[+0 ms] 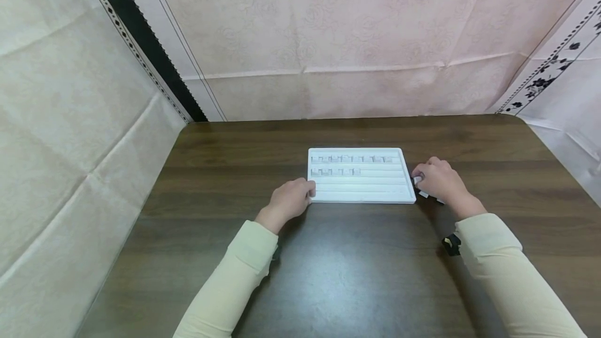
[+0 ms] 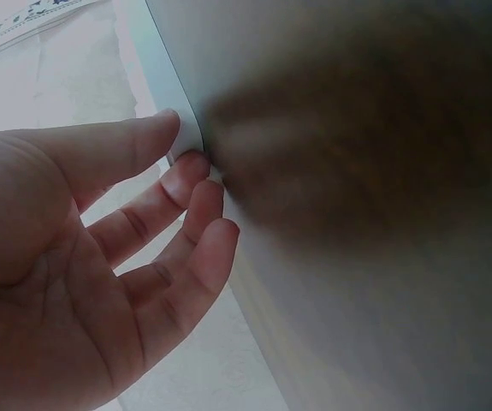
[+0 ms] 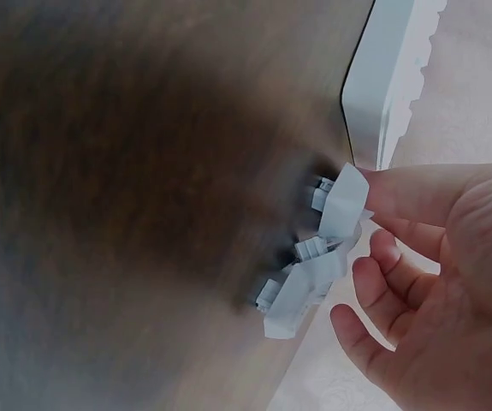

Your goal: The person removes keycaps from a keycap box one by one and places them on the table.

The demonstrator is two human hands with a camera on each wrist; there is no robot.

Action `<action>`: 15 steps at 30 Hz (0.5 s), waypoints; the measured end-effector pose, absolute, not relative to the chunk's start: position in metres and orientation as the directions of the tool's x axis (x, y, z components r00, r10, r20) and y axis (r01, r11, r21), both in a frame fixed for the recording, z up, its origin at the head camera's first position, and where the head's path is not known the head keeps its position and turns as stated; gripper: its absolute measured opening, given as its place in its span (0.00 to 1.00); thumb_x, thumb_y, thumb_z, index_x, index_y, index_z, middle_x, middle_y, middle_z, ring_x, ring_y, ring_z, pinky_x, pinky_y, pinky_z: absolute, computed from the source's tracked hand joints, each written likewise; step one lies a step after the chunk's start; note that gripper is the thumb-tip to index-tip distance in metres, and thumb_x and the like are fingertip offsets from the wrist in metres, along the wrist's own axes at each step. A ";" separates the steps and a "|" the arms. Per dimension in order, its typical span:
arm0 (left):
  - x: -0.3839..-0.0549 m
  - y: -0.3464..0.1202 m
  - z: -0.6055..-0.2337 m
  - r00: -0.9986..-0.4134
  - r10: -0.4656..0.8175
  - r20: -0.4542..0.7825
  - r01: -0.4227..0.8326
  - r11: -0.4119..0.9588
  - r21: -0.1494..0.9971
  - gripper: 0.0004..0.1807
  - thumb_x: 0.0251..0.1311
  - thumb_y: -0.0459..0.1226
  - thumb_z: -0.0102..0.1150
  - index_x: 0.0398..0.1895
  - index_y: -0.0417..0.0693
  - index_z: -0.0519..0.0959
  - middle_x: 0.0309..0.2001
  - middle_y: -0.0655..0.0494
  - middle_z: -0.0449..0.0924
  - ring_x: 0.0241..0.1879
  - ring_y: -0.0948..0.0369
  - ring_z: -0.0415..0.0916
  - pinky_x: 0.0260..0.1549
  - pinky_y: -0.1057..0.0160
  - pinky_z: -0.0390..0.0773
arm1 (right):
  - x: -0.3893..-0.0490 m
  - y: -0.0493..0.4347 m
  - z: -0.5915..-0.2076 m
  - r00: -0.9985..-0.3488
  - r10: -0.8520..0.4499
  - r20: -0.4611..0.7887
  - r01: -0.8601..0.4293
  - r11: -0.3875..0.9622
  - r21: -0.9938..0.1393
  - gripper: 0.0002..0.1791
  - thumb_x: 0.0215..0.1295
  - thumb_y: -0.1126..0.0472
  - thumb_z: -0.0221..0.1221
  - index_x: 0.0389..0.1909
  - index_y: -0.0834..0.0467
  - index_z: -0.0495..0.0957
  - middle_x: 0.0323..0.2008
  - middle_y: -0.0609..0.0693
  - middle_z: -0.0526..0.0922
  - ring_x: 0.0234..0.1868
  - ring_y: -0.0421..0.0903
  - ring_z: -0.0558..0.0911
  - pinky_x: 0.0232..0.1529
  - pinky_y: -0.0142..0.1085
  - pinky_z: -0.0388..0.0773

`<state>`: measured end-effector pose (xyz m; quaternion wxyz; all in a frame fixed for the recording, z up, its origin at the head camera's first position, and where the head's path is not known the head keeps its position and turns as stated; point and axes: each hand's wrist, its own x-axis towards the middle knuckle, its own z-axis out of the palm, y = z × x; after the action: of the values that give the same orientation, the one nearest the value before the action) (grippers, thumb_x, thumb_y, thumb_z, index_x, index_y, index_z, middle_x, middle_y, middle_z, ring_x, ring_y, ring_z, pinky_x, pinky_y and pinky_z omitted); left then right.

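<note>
A white rectangular tray [image 1: 361, 188] with long horizontal ridges lies on the table, small pale square pieces [image 1: 335, 172] lined up in its two upper rows. At its lower left corner my left hand [image 1: 290, 198] grips the edge, thumb on top and fingertips against the side, as the left wrist view shows. Beside the tray's right edge, my right hand [image 1: 439, 179] pinches a small white piece [image 3: 344, 204] between thumb and index finger. More white pieces [image 3: 293, 295] with blocky stems lie just by those fingers. The exact kind of piece is unclear.
The dark brown wooden table [image 1: 328, 265] has rounded far corners. Pale patterned cloth [image 1: 366, 30] hangs behind it, and more cloth [image 1: 61, 145] covers the left side. A dark wrist device [image 1: 452, 244] shows under the right sleeve.
</note>
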<state>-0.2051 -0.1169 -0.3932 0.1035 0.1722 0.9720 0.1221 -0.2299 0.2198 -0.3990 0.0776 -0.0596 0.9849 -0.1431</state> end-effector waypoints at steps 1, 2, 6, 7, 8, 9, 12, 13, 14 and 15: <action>-0.205 -0.117 -0.393 -0.920 0.357 -0.161 0.307 0.913 0.270 0.04 0.61 0.33 0.53 0.36 0.52 0.76 0.34 0.56 0.75 0.31 0.60 0.69 0.29 0.63 0.70 | -0.230 0.220 -0.399 -0.981 -0.139 -0.135 -0.095 0.953 -0.288 0.15 0.56 0.65 0.52 0.44 0.64 0.78 0.43 0.65 0.70 0.42 0.60 0.67 0.34 0.47 0.67; -0.205 -0.116 -0.393 -0.921 0.355 -0.162 0.306 0.914 0.266 0.04 0.61 0.33 0.53 0.36 0.52 0.76 0.34 0.56 0.75 0.31 0.60 0.70 0.29 0.63 0.70 | -0.229 0.220 -0.399 -0.981 -0.138 -0.136 -0.095 0.954 -0.285 0.15 0.56 0.65 0.53 0.44 0.64 0.78 0.43 0.66 0.71 0.42 0.60 0.67 0.35 0.48 0.68; -0.205 -0.116 -0.391 -0.924 0.348 -0.159 0.302 0.918 0.256 0.04 0.61 0.34 0.53 0.35 0.51 0.76 0.34 0.56 0.76 0.31 0.60 0.70 0.29 0.62 0.71 | -0.229 0.220 -0.398 -0.980 -0.141 -0.144 -0.097 0.956 -0.279 0.16 0.56 0.65 0.53 0.45 0.64 0.78 0.45 0.67 0.72 0.44 0.62 0.67 0.37 0.51 0.68; -0.205 -0.116 -0.391 -0.924 0.348 -0.159 0.302 0.918 0.256 0.04 0.61 0.33 0.53 0.35 0.51 0.76 0.34 0.56 0.76 0.31 0.60 0.70 0.29 0.62 0.71 | -0.229 0.220 -0.398 -0.979 -0.144 -0.142 -0.101 0.956 -0.275 0.16 0.56 0.65 0.53 0.45 0.64 0.78 0.46 0.67 0.72 0.44 0.62 0.67 0.38 0.52 0.68; -0.205 -0.116 -0.391 -0.924 0.348 -0.159 0.302 0.919 0.255 0.04 0.61 0.33 0.53 0.35 0.51 0.76 0.34 0.56 0.76 0.31 0.60 0.70 0.29 0.62 0.71 | -0.230 0.220 -0.397 -0.979 -0.147 -0.141 -0.104 0.956 -0.273 0.16 0.57 0.65 0.53 0.45 0.64 0.77 0.46 0.67 0.72 0.45 0.62 0.67 0.39 0.53 0.68; -0.205 -0.116 -0.391 -0.924 0.347 -0.159 0.301 0.919 0.255 0.04 0.61 0.33 0.53 0.35 0.51 0.76 0.34 0.56 0.76 0.31 0.60 0.70 0.29 0.62 0.71 | -0.230 0.221 -0.396 -0.979 -0.151 -0.137 -0.109 0.956 -0.273 0.16 0.57 0.64 0.53 0.46 0.64 0.77 0.46 0.67 0.72 0.45 0.62 0.67 0.40 0.54 0.68; -0.204 -0.115 -0.392 -0.924 0.347 -0.158 0.300 0.918 0.257 0.04 0.60 0.33 0.53 0.35 0.51 0.76 0.34 0.56 0.76 0.30 0.60 0.70 0.29 0.62 0.71 | -0.230 0.220 -0.394 -0.980 -0.160 -0.121 -0.121 0.952 -0.280 0.16 0.58 0.64 0.52 0.46 0.64 0.77 0.47 0.66 0.72 0.47 0.63 0.67 0.42 0.55 0.67; -0.204 -0.115 -0.392 -0.925 0.347 -0.158 0.300 0.918 0.259 0.04 0.60 0.33 0.53 0.35 0.51 0.76 0.34 0.56 0.76 0.30 0.60 0.70 0.29 0.62 0.70 | -0.230 0.220 -0.393 -0.980 -0.164 -0.115 -0.126 0.951 -0.283 0.16 0.58 0.64 0.52 0.46 0.64 0.76 0.47 0.66 0.72 0.47 0.63 0.67 0.42 0.56 0.67; -0.204 -0.115 -0.392 -0.924 0.347 -0.158 0.301 0.918 0.259 0.04 0.60 0.33 0.53 0.35 0.51 0.76 0.34 0.56 0.76 0.30 0.60 0.69 0.29 0.62 0.70 | -0.231 0.219 -0.392 -0.980 -0.167 -0.110 -0.129 0.949 -0.289 0.16 0.58 0.64 0.52 0.46 0.64 0.76 0.46 0.66 0.73 0.47 0.63 0.67 0.43 0.56 0.67; -0.204 -0.115 -0.392 -0.924 0.347 -0.158 0.300 0.918 0.259 0.04 0.60 0.33 0.53 0.35 0.51 0.76 0.34 0.56 0.76 0.30 0.60 0.69 0.29 0.62 0.70 | -0.231 0.219 -0.391 -0.980 -0.170 -0.105 -0.133 0.946 -0.296 0.16 0.58 0.64 0.53 0.47 0.64 0.76 0.46 0.66 0.73 0.47 0.62 0.67 0.43 0.56 0.67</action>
<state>-0.2044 -0.1152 -0.3923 0.1010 0.1660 0.9741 0.1159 -0.2308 0.2187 -0.3910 0.0649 -0.0770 0.9843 -0.1451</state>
